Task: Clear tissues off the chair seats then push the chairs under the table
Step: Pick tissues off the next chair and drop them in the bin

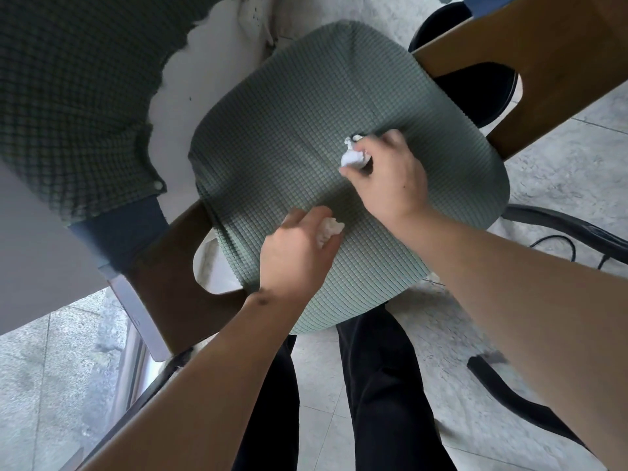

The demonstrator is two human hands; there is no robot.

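A chair with a green checked seat cushion (289, 137) fills the middle of the view. My left hand (299, 253) grips a crumpled white tissue (330, 229) near the seat's front edge. My right hand (387, 175) pinches a second crumpled white tissue (351, 158) further back on the seat, towards the right. Both tissues are partly hidden by my fingers.
The chair's wooden armrests (530, 66) (163, 266) run along both sides of the seat. A second green-covered chair (74, 96) stands at the left beside a white table edge (132, 311). Black chair legs (509, 399) and a cable (560, 246) lie on the grey tiled floor.
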